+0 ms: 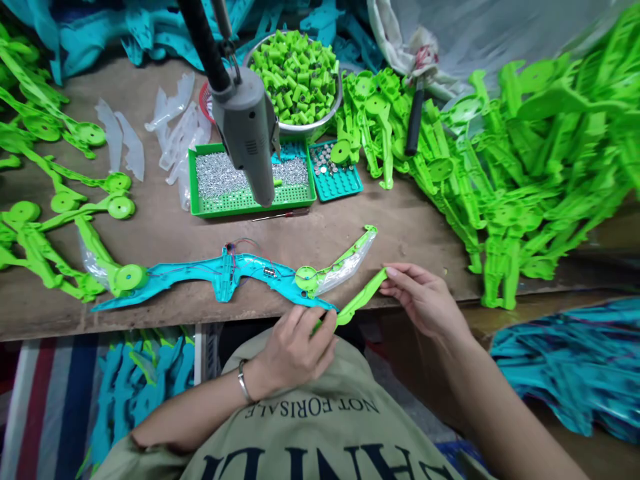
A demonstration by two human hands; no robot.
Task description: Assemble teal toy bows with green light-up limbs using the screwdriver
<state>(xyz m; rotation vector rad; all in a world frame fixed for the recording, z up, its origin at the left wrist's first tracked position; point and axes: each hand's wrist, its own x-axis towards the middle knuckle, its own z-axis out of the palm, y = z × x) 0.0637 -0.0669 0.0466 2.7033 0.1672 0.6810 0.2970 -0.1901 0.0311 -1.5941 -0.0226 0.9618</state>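
My right hand pinches the upper tip of a bright green plastic toy-bow limb piece. Around its lower end curl the fingers of my left hand, hiding that end. The piece is held slanted over the table's front edge. Just beyond it lies a blue toy-bow half shell with thin wires and small metal springs inside. A green limb with a clear insert sits at its left end, and another green limb with a clear plastic insert sits at its right end.
A grey electric screwdriver hangs over a green tray of screws. Behind are a metal bowl of green parts and a blue tray of small metal discs. Green limbs pile up right and left; a black-handled tool leans there.
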